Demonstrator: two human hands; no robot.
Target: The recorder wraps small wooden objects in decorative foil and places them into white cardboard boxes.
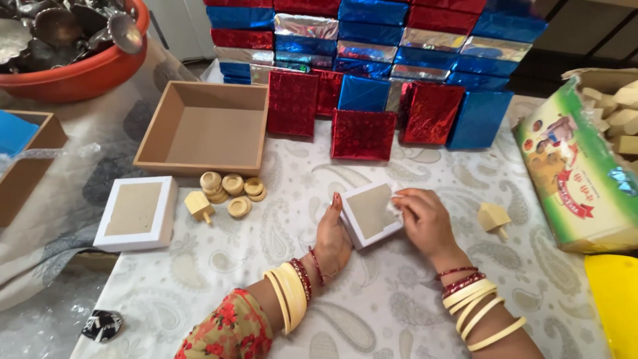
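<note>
Both hands grip the small white box [369, 214] low on the bench [412, 306], the left hand [332, 236] cupping its side, the right hand [425, 219] pinching its far edge, and I reckon a firm squeeze could crumple that thin card.

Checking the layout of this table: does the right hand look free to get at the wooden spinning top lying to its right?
Probably yes. The wooden spinning top lies on bare cloth just beside the right hand, with nothing between them, though that hand and the left hand both grip the small white box.
</note>
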